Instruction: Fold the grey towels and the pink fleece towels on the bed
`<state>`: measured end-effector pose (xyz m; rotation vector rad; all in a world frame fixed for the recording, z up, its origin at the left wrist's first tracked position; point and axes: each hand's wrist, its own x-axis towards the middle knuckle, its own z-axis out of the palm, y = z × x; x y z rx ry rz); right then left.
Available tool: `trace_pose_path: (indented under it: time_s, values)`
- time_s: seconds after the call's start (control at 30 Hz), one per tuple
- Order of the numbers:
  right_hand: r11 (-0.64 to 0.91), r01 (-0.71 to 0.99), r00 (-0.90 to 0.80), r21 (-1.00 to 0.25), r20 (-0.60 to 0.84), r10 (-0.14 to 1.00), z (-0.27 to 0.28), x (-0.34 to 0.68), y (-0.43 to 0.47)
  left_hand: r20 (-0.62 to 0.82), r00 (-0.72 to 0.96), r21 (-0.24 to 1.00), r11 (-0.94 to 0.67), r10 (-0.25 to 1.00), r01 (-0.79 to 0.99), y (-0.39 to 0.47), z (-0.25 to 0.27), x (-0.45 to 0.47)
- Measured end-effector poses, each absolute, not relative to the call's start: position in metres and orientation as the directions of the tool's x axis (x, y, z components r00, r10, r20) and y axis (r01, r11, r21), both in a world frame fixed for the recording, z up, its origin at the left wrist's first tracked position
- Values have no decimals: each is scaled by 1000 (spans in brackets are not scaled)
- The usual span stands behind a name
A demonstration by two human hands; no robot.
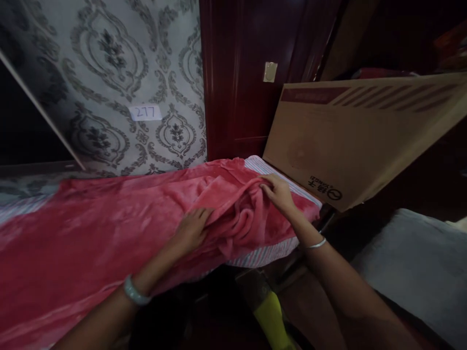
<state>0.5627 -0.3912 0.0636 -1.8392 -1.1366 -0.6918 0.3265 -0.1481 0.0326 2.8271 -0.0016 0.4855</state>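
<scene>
A plush red blanket (pixel 120 218) spreads over a long surface with a striped cloth (pixel 264 253) beneath it. Toward the right end the blanket is bunched into folds. My right hand (pixel 279 192) pinches the top edge of a raised fold between thumb and fingers. Lower and to the left, my left hand (pixel 193 228) has its fingers curled on the near side of the same fold, gripping the fabric. The left fingertips are partly hidden by the cloth.
A large cardboard box (pixel 339 141) leans at the right end, before a dark red door panel (pixel 237 73). Patterned wallpaper with a paper label "277" (pixel 146 113) is behind. A grey cushioned seat (pixel 419 262) stands right. Something yellow-green (pixel 272 318) is below.
</scene>
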Motion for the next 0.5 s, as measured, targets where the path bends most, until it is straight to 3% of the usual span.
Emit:
trace_pose_path:
  time_s: [0.13, 0.33, 0.43, 0.5]
  values:
    - [-266, 891, 443, -368, 831, 335, 72, 574, -393, 267, 929, 262, -947, 258, 188, -118, 5, 279]
    - [-305, 885, 427, -353, 876, 226, 95, 575, -396, 366, 845, 437, -874, 390, 214, -113, -6, 266]
    - [-333, 886, 400, -321, 894, 203, 111, 571, -401, 234, 862, 537, -798, 450, 271, -125, -2, 274]
    - [-345, 892, 376, -290, 901, 216, 122, 567, -405, 141, 884, 528, -789, 445, 313, -132, 1, 281]
